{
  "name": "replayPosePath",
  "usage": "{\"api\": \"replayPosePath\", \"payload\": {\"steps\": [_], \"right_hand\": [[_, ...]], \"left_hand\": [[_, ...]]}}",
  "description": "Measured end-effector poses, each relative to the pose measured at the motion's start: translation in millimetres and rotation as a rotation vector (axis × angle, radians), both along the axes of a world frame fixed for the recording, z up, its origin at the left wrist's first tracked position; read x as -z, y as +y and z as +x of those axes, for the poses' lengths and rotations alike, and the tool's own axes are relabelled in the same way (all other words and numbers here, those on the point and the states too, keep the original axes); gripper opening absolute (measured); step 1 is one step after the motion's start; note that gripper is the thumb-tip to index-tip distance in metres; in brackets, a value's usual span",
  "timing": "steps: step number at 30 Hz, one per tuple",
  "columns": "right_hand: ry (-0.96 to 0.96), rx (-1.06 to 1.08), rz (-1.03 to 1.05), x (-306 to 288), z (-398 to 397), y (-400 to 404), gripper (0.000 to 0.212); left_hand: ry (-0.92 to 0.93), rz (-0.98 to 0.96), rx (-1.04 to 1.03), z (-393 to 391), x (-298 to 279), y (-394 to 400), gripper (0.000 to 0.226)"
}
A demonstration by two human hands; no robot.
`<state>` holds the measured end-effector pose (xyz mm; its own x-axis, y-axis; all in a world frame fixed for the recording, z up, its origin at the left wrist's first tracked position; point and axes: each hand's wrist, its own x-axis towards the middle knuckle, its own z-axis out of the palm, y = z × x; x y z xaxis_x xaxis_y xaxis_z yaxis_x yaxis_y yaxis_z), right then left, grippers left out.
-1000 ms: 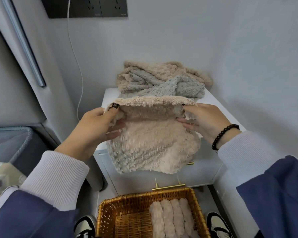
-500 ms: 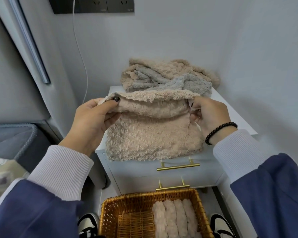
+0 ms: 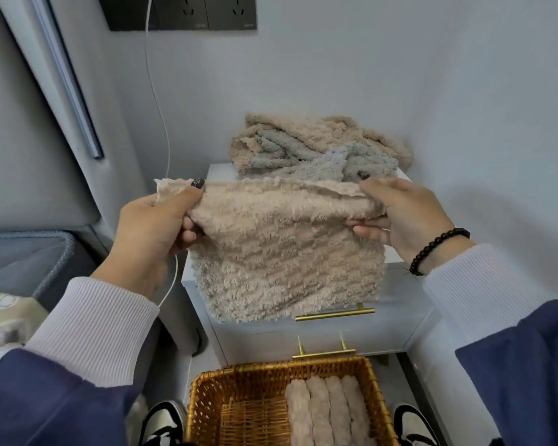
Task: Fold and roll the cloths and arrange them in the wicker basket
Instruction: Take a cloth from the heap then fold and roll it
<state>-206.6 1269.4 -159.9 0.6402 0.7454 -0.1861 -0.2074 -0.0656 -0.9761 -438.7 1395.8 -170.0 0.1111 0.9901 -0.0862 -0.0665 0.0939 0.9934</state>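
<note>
Beige fluffy cloth [image 3: 287, 252] hangs folded in front of the white nightstand [image 3: 400, 284]; I see my left hand [image 3: 155, 226] and right hand [image 3: 403, 217] pinching its top corners. Below, the wicker basket [image 3: 239, 410] holds four rolled cloths [image 3: 329, 410] at its right side.

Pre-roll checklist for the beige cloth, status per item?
1. Left hand grips the top left corner of the beige cloth: ok.
2. Right hand grips the top right corner: ok.
3. Cloth folded over and hanging flat between the hands: ok; bottom edge even: cannot tell.
4. Free space in the wicker basket: ok, left part bare, four rolled cloths packed at right.
5. Cloth clear of the unfolded pile on the cabinet: cannot tell, its top edge overlaps the pile in view.
6. White cable beside the left wrist, clear of the cloth: cannot tell.
</note>
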Motion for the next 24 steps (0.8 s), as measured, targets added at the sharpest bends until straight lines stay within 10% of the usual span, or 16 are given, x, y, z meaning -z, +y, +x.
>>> {"api": "replayPosePath", "payload": {"steps": [4,9,24], "right_hand": [[-0.214,-0.205,-0.14,2.6,1.5,-5.9,0.056],[-0.304,-0.148,-0.119,7.0,4.9,-3.1,0.007],[-0.828,0.011,-0.214,22.2,10.5,14.6,0.042]], "left_hand": [[-0.009,0.007,0.038,-0.2,1.8,0.7,0.017],[-0.138,-0.013,0.116,0.3,-0.7,1.5,0.01],[-0.182,-0.081,0.116,11.2,7.8,14.2,0.017]]}}
